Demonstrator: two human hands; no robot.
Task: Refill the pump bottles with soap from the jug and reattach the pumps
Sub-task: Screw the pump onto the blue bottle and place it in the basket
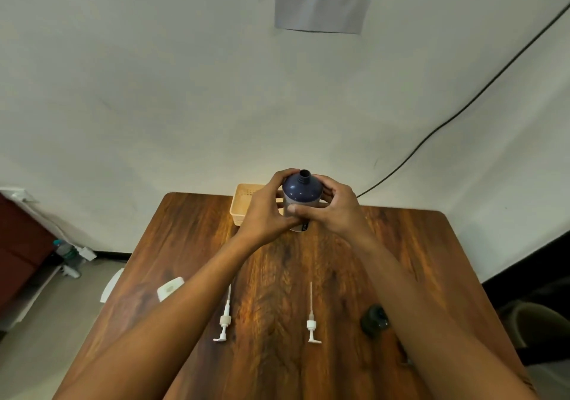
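Observation:
A dark blue bottle (301, 190) with an open neck and no pump stands upright over the far middle of the wooden table (271, 276). My left hand (266, 206) wraps its left side and my right hand (334, 206) wraps its right side; the lower body of the bottle is mostly hidden by my fingers. Two white pumps lie flat nearer to me, tubes pointing away: one pump (224, 319) on the left, the other pump (312, 322) on the right. A dark cap-like object (374, 319) lies by my right forearm. No jug can be made out.
A beige plastic basket (243, 203) stands at the table's far edge, just behind my left hand. A white flat piece (170, 288) lies near the left edge. A black cable (462, 109) runs down the wall. Bottles and clutter sit on the floor at left (66, 254).

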